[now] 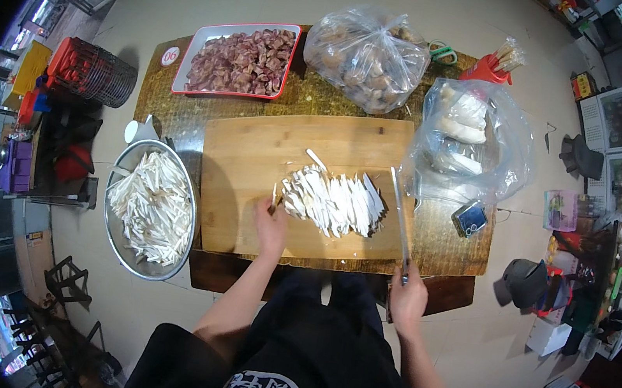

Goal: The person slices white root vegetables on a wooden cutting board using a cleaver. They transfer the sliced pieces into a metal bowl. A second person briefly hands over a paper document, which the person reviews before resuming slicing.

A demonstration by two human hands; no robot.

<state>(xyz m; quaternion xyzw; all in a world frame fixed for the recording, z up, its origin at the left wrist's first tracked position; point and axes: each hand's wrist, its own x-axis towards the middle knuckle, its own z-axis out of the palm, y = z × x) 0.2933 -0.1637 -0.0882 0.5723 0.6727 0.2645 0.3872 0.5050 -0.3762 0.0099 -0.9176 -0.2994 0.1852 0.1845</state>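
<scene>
A heap of white mushroom strips lies across the middle of the wooden cutting board. At the heap's left edge, my left hand pinches a thin mushroom strip that sticks up from the fingertips. My right hand grips the handle of a knife at the board's right edge. The blade points away from me and shows nearly edge-on, apart from the heap. To the left, a metal bowl holds many similar pale strips.
Behind the board sit a red-rimmed tray of meat chunks and a tied bag of brownish mushrooms. An open plastic bag with whole white mushrooms overlaps the board's right corner. Nearby are a phone, green-handled scissors and a red skewer holder.
</scene>
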